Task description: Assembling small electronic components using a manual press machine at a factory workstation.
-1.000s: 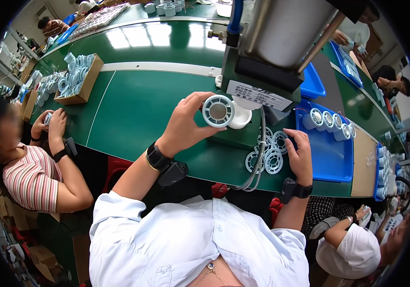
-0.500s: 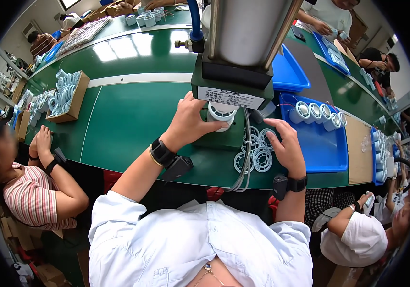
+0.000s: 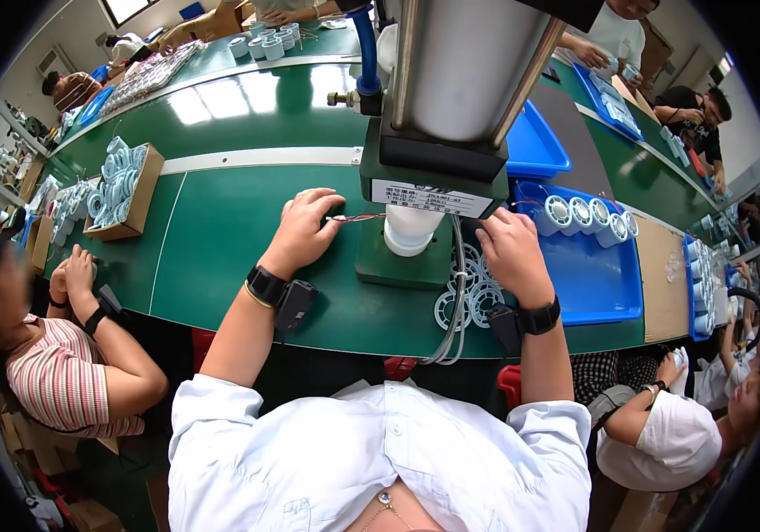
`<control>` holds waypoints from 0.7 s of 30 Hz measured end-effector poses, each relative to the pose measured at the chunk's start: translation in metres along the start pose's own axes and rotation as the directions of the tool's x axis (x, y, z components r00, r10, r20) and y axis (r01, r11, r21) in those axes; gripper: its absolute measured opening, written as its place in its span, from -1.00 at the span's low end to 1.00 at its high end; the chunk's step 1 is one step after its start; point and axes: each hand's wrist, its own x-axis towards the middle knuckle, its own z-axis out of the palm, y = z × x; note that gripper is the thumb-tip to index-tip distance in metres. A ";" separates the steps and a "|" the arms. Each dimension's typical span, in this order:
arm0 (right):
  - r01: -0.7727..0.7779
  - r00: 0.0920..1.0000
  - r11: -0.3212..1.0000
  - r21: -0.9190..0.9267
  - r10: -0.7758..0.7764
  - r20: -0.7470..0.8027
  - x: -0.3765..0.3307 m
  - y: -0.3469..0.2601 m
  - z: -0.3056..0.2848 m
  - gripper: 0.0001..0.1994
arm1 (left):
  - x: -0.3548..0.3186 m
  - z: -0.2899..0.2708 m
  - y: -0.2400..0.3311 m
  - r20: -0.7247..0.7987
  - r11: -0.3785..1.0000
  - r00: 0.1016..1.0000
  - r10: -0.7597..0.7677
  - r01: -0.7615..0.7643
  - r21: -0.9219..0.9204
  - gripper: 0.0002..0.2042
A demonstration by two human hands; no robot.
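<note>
White spool [image 3: 411,229] under press, between both hands, ungripped

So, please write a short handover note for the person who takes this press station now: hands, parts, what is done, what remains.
Left hand: empty, resting on the green table left of the press, beside thin red and black wires.
Right hand: flat on the table right of the press, holding nothing visible.
A white round part sits on the green press base, under the grey cylinder.
Done: part is loaded.
Flat white rings lie beside the right hand; the blue tray holds a row of white spools.
Left: whether pressing has happened cannot be told.
</note>
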 end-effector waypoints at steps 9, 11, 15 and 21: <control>-0.211 0.957 0.841 0.498 0.073 0.282 0.052 -0.060 -0.010 -0.42 | -0.004 0.014 0.002 0.016 0.991 1.000 0.011 -0.013 0.133 -0.55; -0.185 0.976 0.796 0.576 0.080 0.203 0.050 -0.063 -0.004 -0.42 | -0.007 0.010 -0.001 0.015 0.992 1.000 0.002 -0.004 0.124 -0.55; -0.143 0.990 0.731 0.667 0.118 0.083 0.039 -0.060 0.005 -0.44 | -0.004 0.010 0.001 0.007 0.985 0.993 0.121 -0.121 0.127 -0.53; -0.156 0.980 0.724 0.672 0.197 0.016 0.036 -0.061 -0.008 -0.40 | -0.002 0.008 0.007 0.061 0.987 0.996 0.065 -0.073 0.144 -0.53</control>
